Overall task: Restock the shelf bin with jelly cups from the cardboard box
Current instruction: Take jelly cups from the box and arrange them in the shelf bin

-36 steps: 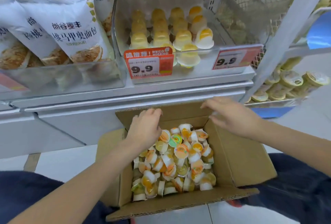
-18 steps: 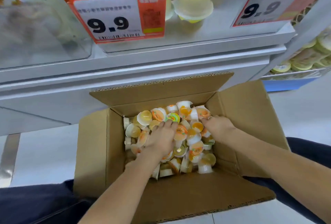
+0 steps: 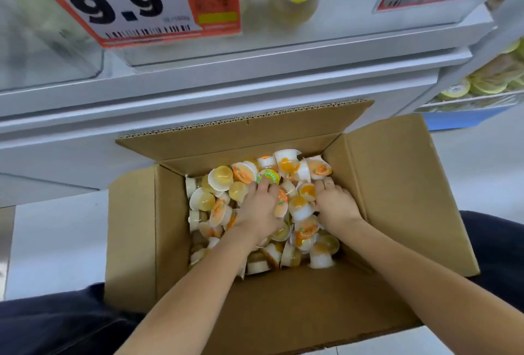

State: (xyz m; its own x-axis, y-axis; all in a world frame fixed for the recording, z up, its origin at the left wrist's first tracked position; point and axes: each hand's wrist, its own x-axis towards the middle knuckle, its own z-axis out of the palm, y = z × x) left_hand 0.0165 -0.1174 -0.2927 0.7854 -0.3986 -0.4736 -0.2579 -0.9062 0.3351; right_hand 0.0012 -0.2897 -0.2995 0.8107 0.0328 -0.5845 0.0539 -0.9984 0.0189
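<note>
Jelly cups point(image 3: 249, 207) lie heaped loose in the open cardboard box point(image 3: 397, 198) below the shelf bin point(image 3: 354, 14), and both the left hand point(image 3: 259, 208) and right hand point(image 3: 336, 203) press palm-down into them, fingers curling, seemingly gathering handfuls, though any grip is hidden.

Both forearms are seen bare, with no sleeves in view. Dark navy trousers point(image 3: 56, 323) are worn. No rings can be made out.
</note>
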